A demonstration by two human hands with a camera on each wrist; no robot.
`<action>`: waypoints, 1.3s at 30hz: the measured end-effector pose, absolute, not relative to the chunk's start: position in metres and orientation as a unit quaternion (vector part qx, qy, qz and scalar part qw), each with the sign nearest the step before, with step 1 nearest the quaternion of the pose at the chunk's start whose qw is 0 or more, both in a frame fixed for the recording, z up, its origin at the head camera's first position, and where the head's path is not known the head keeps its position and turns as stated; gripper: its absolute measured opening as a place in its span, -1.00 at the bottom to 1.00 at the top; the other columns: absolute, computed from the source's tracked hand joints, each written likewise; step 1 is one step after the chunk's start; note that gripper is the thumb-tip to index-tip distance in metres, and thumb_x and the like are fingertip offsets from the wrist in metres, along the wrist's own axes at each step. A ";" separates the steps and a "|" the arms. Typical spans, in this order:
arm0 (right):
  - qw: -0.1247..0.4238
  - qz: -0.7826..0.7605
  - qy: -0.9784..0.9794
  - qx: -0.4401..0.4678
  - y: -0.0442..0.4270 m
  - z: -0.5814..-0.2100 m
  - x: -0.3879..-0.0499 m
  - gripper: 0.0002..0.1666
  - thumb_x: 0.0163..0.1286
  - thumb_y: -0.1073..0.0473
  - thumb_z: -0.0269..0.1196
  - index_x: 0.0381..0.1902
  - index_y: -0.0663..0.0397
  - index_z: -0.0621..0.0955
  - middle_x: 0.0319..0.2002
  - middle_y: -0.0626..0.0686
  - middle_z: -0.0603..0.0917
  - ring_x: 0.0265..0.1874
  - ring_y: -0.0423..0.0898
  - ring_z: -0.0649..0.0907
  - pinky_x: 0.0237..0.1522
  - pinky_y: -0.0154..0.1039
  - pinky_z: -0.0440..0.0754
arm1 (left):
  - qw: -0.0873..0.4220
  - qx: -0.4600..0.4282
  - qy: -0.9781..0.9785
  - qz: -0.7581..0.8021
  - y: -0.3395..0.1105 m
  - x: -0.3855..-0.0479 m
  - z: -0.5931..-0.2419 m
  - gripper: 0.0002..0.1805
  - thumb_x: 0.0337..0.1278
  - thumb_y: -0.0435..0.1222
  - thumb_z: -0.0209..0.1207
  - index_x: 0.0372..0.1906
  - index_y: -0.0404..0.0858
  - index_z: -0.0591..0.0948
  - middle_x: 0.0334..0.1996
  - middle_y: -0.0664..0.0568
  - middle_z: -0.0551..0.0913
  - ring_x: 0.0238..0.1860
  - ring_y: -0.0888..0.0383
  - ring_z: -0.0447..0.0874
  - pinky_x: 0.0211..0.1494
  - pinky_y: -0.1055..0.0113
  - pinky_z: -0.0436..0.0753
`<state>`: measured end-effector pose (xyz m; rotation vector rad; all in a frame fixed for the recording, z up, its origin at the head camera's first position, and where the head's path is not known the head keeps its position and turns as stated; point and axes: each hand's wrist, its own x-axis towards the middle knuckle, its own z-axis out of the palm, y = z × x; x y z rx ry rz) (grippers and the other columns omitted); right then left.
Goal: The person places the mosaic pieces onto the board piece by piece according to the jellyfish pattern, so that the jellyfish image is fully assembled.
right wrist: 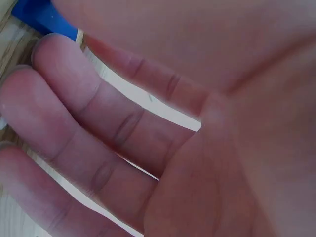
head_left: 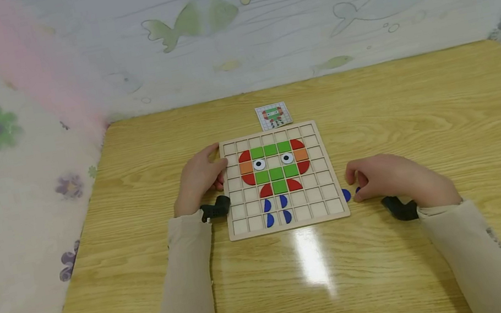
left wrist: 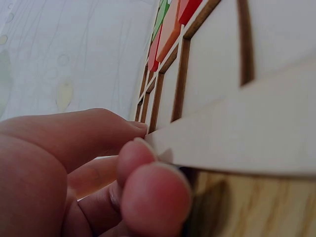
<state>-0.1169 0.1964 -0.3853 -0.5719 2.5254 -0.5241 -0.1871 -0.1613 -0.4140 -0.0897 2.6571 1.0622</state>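
Note:
A square wooden grid board [head_left: 244, 224] lies on the table with colored pieces set in its cells. Red, orange and green pieces [head_left: 276, 174] and two white eye discs [head_left: 259, 164] form a face. Below it, blue half-round pieces [head_left: 269, 220] sit in two columns. My left hand [head_left: 201, 175] grips the board's left rim [left wrist: 237, 133] with curled fingers. Just right of the board, my right hand [head_left: 385, 180] pinches a small blue piece [right wrist: 47, 17] between thumb and forefinger, largely hidden by the fingers. Another blue piece [head_left: 347, 195] lies against the board's right edge.
Behind the board lies a small picture card [head_left: 273, 115] showing a similar figure on a grid. The wooden table [head_left: 423, 109] meets a painted wall [head_left: 216, 73] at the back and another at the left. Black wrist cameras [head_left: 399, 208] sit below the hands.

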 end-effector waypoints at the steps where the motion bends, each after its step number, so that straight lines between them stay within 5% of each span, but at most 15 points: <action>1: 0.244 -0.189 0.928 -0.210 0.195 -0.384 -0.116 -0.71 0.06 0.06 0.32 -0.28 -0.01 0.51 -0.55 -0.10 0.44 -0.54 -0.18 0.41 -0.41 -0.25 0.35 | 0.138 -0.031 0.920 0.366 -0.161 -0.187 -0.414 -0.38 0.11 -0.14 0.00 0.33 0.02 0.19 -0.70 -0.05 0.56 -0.74 0.10 0.54 -0.57 0.28 0.50; 11: 0.207 -0.158 0.942 -0.212 0.190 -0.384 -0.119 -0.81 0.07 0.33 0.16 -0.29 0.07 0.55 -0.49 -0.07 0.48 -0.49 -0.12 0.42 -0.40 -0.22 0.37 | 0.143 -0.039 0.916 0.374 -0.162 -0.188 -0.416 -0.39 0.13 -0.11 0.00 0.33 0.04 0.19 -0.69 -0.06 0.55 -0.75 0.12 0.52 -0.58 0.29 0.51; 39: 0.076 -0.205 0.961 -0.171 0.166 -0.396 -0.128 -0.79 0.19 0.24 0.07 -0.28 0.10 0.62 -0.41 -0.01 0.55 -0.46 -0.08 0.42 -0.34 -0.21 0.37 | 0.140 -0.033 0.914 0.380 -0.162 -0.188 -0.416 -0.39 0.13 -0.12 0.01 0.33 0.03 0.19 -0.69 -0.07 0.55 -0.73 0.08 0.53 -0.59 0.27 0.51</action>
